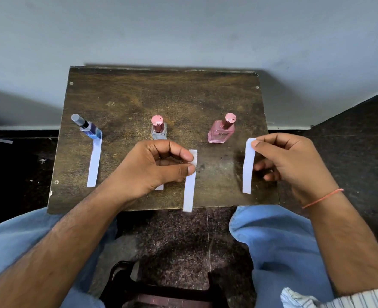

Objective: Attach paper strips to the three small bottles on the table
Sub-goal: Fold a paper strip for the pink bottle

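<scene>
The right hand [288,165], its grip pinched on the top of a hanging paper strip [248,167], stood just in front and right of the pink bottle [220,133], upright on the surface [139,96], nearer than the left hand [152,170], itself pinching another strip [189,185].

1. Blue bottle [89,128] with a dark cap stands tilted on the counter [139,96], far left of the left-hand fingers [189,156]; a white strip [94,163] runs from its base toward the near edge.
2. Clear bottle [158,130] with a pink cap stands just beyond the left-hand fingers.
3. Pink bottle [221,132] stands beyond and between both hands.
4. One white strip [189,190] hangs pinched in the left-hand fingers.
5. Another strip [248,167] hangs from the right-hand fingers [258,145].
</scene>
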The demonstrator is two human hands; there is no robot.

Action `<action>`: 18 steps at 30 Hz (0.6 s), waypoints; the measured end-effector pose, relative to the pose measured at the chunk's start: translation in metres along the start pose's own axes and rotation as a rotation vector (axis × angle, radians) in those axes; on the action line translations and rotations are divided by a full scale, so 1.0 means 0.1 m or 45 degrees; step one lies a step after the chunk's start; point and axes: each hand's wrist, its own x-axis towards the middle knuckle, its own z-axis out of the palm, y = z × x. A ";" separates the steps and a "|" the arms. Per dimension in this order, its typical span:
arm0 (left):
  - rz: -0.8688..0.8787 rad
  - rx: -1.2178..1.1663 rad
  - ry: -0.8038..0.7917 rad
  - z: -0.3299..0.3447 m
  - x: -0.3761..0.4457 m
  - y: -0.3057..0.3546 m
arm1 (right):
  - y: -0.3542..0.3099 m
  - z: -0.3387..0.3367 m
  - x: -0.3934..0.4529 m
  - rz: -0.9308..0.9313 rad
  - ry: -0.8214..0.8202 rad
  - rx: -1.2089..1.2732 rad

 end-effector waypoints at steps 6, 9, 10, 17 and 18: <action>-0.022 0.093 -0.005 -0.04 -0.01 -0.02 | 0.13 -0.12 0.16 -0.092 0.168 -0.333; -0.024 0.116 -0.034 -0.09 -0.03 -0.01 | 0.15 -0.11 0.22 -0.104 0.195 -0.391; -0.021 0.116 -0.040 -0.09 -0.04 0.00 | 0.15 -0.11 0.23 -0.104 0.205 -0.400; -0.028 0.108 -0.043 -0.11 -0.07 0.06 | 0.10 -0.04 0.24 -0.105 0.246 -0.462; -0.030 0.107 -0.042 -0.11 -0.08 0.06 | 0.09 -0.04 0.24 -0.112 0.251 -0.479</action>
